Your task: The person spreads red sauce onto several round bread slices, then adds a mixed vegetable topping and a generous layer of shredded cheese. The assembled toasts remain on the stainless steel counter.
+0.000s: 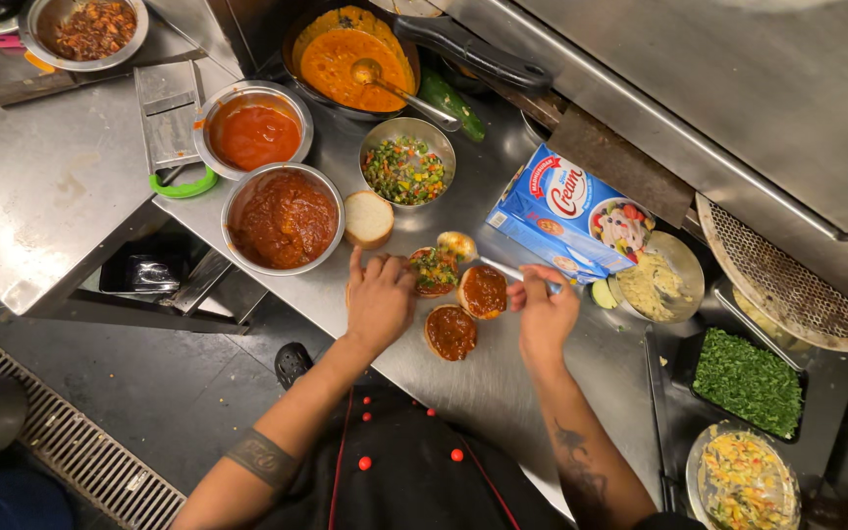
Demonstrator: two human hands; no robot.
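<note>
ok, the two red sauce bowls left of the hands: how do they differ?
The upper sauce bowl holds a smooth, glossy orange-red sauce; the lower sauce bowl holds a darker, chunky brick-red one. The upper bowl is the smaller of the two and sits farther from the left hand; the lower bowl lies just beside it. Both are round steel bowls on the steel counter, rims nearly touching.

Three sauced buns (pixel 453 332) on the counter (pixel 71 177), between left hand (pixel 379 299) and right hand (pixel 545 312), plain bun (pixel 368 218) behind left hand, two sauce bowls (pixel 284 218) left of it, vegetable bowl (pixel 406 169) behind, carton (pixel 566 211) right, pan (pixel 350 54) farthest back
</note>
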